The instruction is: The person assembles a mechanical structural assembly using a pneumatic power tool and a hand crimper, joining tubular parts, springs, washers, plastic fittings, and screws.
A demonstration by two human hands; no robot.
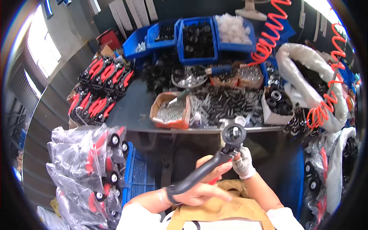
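A hand tool with a long curved black handle (193, 175) and a red part lies slantwise in front of my body. At its upper end is a round black head (234, 134) with a light metal piece in its centre. My left hand (199, 189) is closed around the tool's lower part, the black handle lying over the wrist. My right hand (243, 165), in a white glove, has its fingers closed at the joint just below the round head; any small piece between them is hidden. Both hands are just off the bench's front edge.
The bench (132, 109) carries an orange-edged box of small metal parts (171, 111), scattered black sleeves (230, 105) and blue bins (197, 40). Red-handled tools (101, 73) are stacked left. Bagged tools (82, 161) stand beside a blue crate (136, 172). Red coiled hoses (268, 34) hang at right.
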